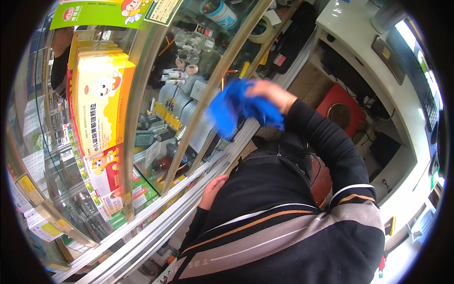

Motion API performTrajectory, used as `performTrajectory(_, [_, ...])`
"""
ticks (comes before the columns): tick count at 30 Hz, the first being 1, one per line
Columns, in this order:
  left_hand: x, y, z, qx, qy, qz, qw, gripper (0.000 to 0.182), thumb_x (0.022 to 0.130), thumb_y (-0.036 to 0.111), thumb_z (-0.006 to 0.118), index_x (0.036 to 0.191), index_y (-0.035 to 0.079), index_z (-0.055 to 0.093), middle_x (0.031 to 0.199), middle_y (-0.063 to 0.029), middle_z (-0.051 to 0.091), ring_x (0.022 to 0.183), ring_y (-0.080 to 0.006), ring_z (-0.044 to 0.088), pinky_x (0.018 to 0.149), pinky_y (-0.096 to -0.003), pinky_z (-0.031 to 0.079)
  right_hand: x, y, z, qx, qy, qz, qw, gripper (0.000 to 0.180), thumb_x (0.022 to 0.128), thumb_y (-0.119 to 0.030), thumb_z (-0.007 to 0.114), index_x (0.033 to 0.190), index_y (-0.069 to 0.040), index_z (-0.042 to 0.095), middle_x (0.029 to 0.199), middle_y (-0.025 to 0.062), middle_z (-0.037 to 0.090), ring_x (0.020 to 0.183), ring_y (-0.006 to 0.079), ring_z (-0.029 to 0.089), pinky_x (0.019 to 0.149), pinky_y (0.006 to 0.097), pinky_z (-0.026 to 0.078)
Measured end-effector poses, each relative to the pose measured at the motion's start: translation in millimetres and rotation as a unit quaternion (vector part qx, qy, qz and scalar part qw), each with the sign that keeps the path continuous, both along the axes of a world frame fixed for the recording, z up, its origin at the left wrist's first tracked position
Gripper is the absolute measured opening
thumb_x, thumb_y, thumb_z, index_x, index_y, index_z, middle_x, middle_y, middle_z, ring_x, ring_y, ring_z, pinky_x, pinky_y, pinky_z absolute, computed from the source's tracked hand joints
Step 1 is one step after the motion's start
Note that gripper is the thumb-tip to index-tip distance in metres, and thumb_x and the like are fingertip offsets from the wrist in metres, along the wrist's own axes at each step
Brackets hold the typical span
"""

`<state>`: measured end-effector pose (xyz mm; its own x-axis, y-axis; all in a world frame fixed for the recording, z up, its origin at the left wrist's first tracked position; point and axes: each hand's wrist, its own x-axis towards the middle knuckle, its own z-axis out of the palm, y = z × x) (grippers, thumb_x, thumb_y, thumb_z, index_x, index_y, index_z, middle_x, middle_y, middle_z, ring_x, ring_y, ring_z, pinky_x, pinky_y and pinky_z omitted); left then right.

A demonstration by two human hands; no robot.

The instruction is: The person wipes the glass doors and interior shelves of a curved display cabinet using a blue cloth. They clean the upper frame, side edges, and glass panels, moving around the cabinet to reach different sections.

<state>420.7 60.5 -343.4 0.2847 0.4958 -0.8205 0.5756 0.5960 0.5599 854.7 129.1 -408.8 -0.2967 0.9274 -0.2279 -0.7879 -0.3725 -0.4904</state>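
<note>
My right hand (pixel 271 94) grips a bunched blue cloth (pixel 241 108), blurred as if in motion. The cloth is in front of the sliding-door track (pixel 227 152) of a glass display cabinet. My left hand (pixel 214 190) is low beside my waist, near the metal rails of the cabinet. Its fingers are loosely extended, and no object shows in it; part of it is hidden by my black sweater (pixel 262 177). Inside the cabinet, on the shelf nearest the cloth, stand small glass bottles (pixel 193 41) and a row of yellow vials (pixel 168 115).
Yellow medicine boxes (pixel 101 103) stand on a glass shelf at the left. A roll of tape (pixel 264 30) lies at the top. To the right, a white desk (pixel 354 21) bears a keyboard (pixel 431 110). Beneath it sits a red hotplate (pixel 342 110) among cables.
</note>
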Motion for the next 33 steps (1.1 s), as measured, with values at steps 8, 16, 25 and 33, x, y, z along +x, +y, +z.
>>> performTrajectory(8, [5.4, -30.3, 44.0, 0.138, 0.094, -0.084, 0.982, 0.034, 0.107, 0.016, 0.059, 0.136, -0.002, 0.062, 0.127, -0.0092, 0.069, 0.116, -0.0169, 0.065, 0.103, -0.0291, 0.049, 6.3, 152.4, -7.7, 0.049, 0.333, -0.236, 0.911, 0.043, 0.102, -0.047, 0.055, 0.124, -0.012, 0.067, 0.119, 0.0108, 0.072, 0.102, 0.0301, 0.070, 0.091, 0.0474, 0.058])
performTrajectory(16, [2.3, -75.8, 58.3, 0.021, 0.004, 0.273, 0.962, 0.034, 0.107, 0.012, 0.058, 0.138, -0.002, 0.059, 0.127, -0.0103, 0.069, 0.116, -0.0180, 0.066, 0.101, -0.0284, 0.052, -150.7, 223.3, 17.4, -0.063, 0.213, -0.190, 0.956, 0.050, 0.104, -0.048, 0.054, 0.133, -0.009, 0.064, 0.126, 0.0113, 0.070, 0.109, 0.0281, 0.068, 0.093, 0.0445, 0.057])
performTrajectory(25, [3.5, -21.2, 75.2, 0.121, 0.083, -0.034, 0.989, 0.038, 0.105, 0.010, 0.060, 0.141, 0.000, 0.056, 0.133, -0.0118, 0.067, 0.120, -0.0213, 0.065, 0.108, -0.0332, 0.047, -119.8, 182.8, -2.7, -0.044, 0.065, -0.259, 0.963, 0.047, 0.107, -0.041, 0.047, 0.131, -0.003, 0.063, 0.129, 0.0092, 0.067, 0.118, 0.0193, 0.062, 0.109, 0.0365, 0.046])
performTrajectory(33, [-22.7, -5.6, 81.4, 0.105, 0.053, -0.046, 0.992, 0.040, 0.104, 0.008, 0.061, 0.143, 0.000, 0.053, 0.136, -0.0117, 0.064, 0.126, -0.0208, 0.061, 0.110, -0.0342, 0.046, -218.4, 171.4, -17.6, -0.040, 0.169, -0.230, 0.958, 0.071, 0.107, -0.055, 0.047, 0.154, -0.002, 0.045, 0.158, 0.0150, 0.049, 0.142, 0.0257, 0.048, 0.120, 0.0394, 0.035])
